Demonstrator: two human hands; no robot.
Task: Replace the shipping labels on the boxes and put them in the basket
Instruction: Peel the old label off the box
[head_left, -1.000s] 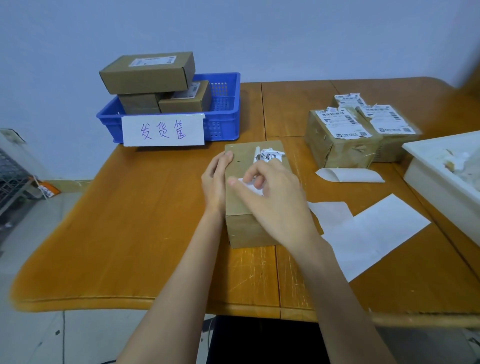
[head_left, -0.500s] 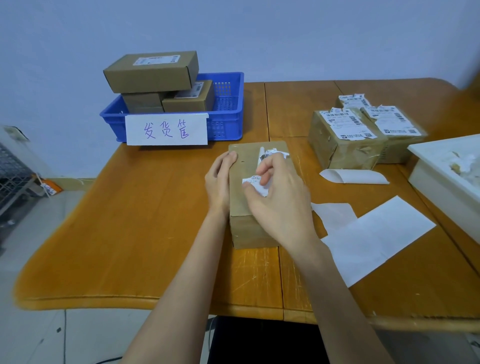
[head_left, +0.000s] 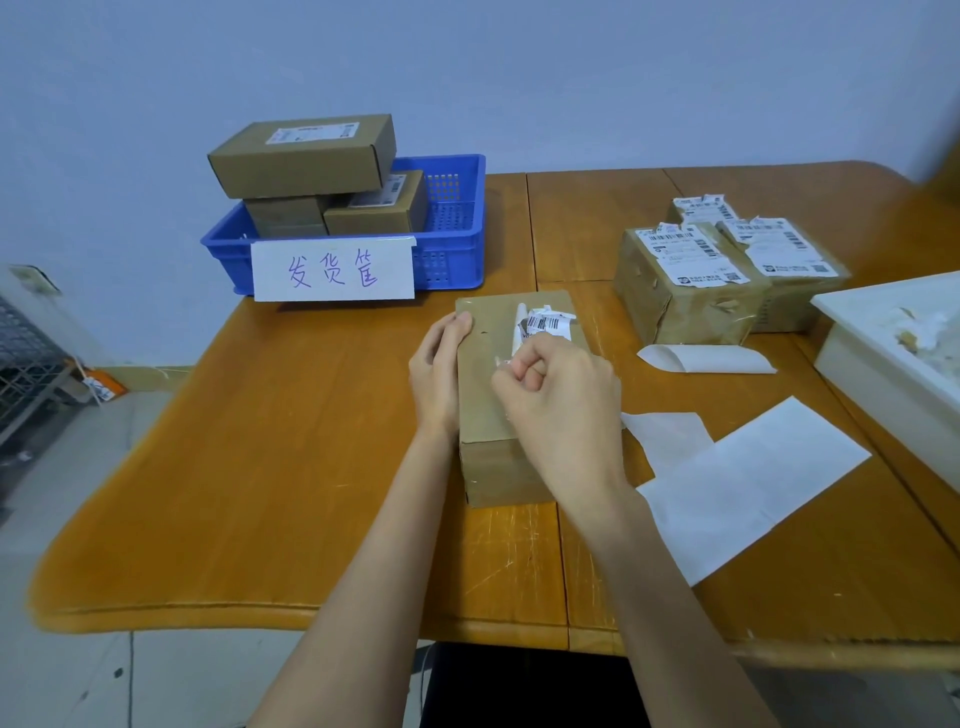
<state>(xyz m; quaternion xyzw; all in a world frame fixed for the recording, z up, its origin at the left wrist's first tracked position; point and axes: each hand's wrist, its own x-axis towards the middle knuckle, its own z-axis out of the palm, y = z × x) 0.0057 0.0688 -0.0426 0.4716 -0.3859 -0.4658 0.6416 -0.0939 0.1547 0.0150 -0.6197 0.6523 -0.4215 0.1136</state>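
A brown cardboard box (head_left: 485, 395) lies on the wooden table (head_left: 270, 467) in front of me. A torn, crumpled shipping label (head_left: 543, 325) with a barcode sticks up from its top. My left hand (head_left: 439, 371) rests against the box's left edge with its fingers straight. My right hand (head_left: 563, 400) is curled over the box top and pinches a strip of the torn label. A blue basket (head_left: 457, 234) with a handwritten sign stands at the back left and holds three brown boxes (head_left: 306, 156).
Two labelled boxes (head_left: 685, 275) stand at the back right. A curled white backing sheet (head_left: 711, 358) and flat white sheets (head_left: 743, 478) lie right of my box. A white tray (head_left: 893, 364) with paper scraps sits at the right edge.
My right hand has drawn back toward me along the box top, pulling the label strip, and its fingers have curled tighter. My left hand has stayed at the box's left edge.
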